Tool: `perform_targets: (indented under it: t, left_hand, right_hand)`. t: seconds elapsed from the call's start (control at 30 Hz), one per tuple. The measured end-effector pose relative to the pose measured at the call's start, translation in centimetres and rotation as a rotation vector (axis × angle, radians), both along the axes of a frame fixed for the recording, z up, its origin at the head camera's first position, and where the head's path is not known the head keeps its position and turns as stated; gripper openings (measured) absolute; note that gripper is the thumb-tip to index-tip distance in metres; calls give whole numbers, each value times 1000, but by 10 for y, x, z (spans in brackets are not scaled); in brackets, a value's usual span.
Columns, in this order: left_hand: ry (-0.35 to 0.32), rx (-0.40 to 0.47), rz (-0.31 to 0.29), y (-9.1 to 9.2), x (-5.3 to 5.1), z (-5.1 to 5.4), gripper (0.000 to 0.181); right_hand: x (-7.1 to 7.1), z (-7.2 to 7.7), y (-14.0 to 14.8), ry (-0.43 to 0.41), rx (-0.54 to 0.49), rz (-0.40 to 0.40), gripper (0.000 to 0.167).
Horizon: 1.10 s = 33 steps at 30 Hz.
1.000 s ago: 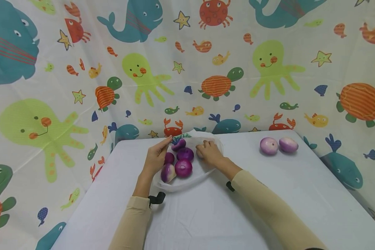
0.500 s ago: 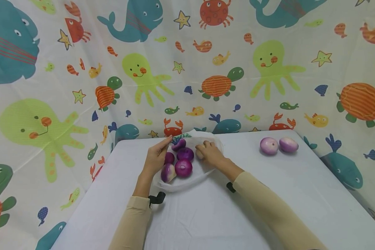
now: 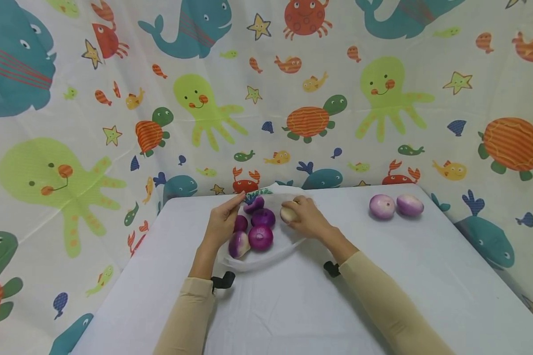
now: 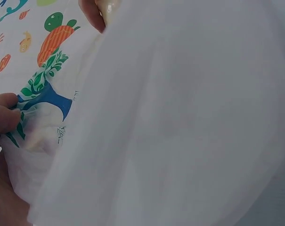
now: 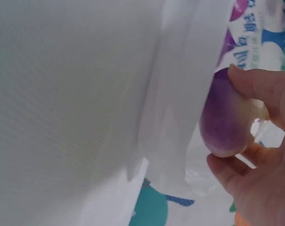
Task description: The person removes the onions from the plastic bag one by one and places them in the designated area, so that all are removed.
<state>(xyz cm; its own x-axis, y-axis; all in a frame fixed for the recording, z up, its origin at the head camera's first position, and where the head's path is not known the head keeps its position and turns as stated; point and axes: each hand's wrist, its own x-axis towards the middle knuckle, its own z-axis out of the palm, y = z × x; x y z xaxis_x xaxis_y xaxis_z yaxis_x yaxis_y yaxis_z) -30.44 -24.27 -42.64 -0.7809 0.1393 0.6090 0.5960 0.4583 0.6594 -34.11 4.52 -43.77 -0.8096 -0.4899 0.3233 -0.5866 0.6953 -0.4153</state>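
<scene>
A white plastic bag (image 3: 248, 266) with a green and blue print lies open on the table, several purple onions (image 3: 261, 238) inside it. At its left edge the left hand (image 3: 220, 224) pinches the bag; in the left wrist view its thumb and finger close on the printed plastic (image 4: 38, 94). The right hand (image 3: 311, 217) grips a pale onion (image 3: 288, 214) over the right side of the bag. Seen from the right wrist, this onion (image 5: 227, 115) is purple on one side and pale on the other, between the thumb and fingers.
Two light purple onions (image 3: 382, 207) lie side by side at the back right of the white table (image 3: 271, 315). Behind the table hangs a curtain (image 3: 257, 64) printed with sea animals.
The right hand has lifted slightly and drawn a little to the right with the pale onion, which shows more now. The left hand has stayed in place.
</scene>
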Motion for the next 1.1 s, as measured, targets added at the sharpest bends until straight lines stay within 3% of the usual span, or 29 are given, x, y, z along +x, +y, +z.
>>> perform_targets:
  t: [0.27,0.47,0.83,1.1]
  left_hand:
    - [14,22,-5,0,-1,-1,40]
    - [22,30,-1,0,-2,-3,38]
    - [5,16,2,0,0,1,39]
    - [-4,10,-1,-1,0,0,40]
  right_hand:
    - [7,-2,11,7,-141,2,61]
    - [10,5,18,11,-177,7,60]
    - [4,18,45,-109,-275,-2,63]
    - [-5,18,60,-11,-274,-82,60]
